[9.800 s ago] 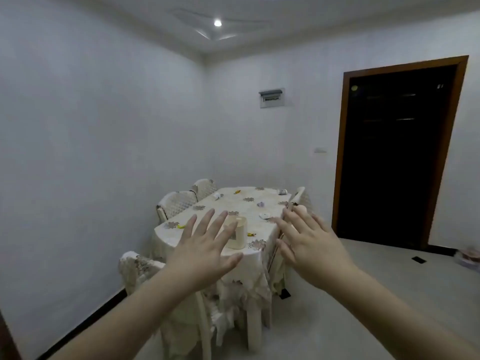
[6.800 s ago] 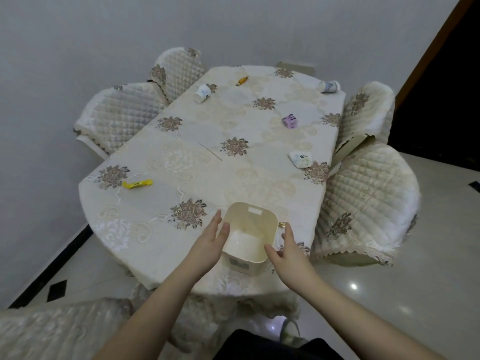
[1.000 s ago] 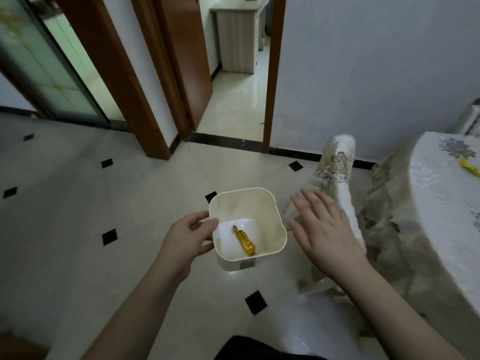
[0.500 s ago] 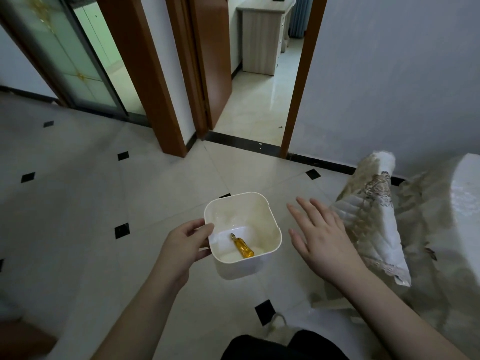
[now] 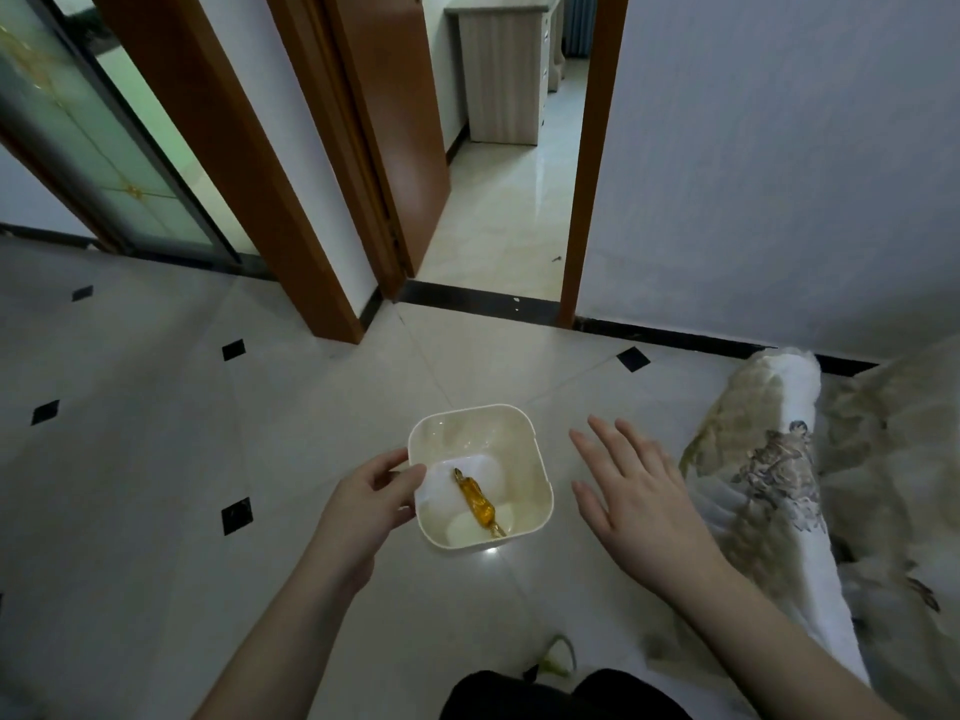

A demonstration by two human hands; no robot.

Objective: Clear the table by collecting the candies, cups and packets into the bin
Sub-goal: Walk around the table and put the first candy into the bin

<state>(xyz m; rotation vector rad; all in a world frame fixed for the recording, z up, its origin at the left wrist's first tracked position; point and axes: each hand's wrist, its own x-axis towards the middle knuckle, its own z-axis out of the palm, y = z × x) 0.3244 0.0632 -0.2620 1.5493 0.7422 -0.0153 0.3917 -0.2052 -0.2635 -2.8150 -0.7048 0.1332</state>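
A small cream square bin [image 5: 524, 449] hangs over the tiled floor, gripped at its left rim by my left hand [image 5: 366, 504]. One gold-wrapped candy [image 5: 478, 502] lies on the bin's bottom. To the right of the bin my right hand [image 5: 636, 498] is held flat with fingers spread, empty and not touching the bin. The table top with the other candies, cups and packets is out of view.
A chair with a quilted cream cover [image 5: 769, 485] stands at the right, with draped tablecloth [image 5: 893, 459] behind it. Ahead is an open doorway [image 5: 504, 210] with brown frames, and a glass door [image 5: 88, 142] at the far left. My dark-clad legs [image 5: 561, 693] show at the bottom.
The view has swung a little further left, so the chair and tablecloth sit further right and the table top has gone. Both hands and the bin keep their pose.
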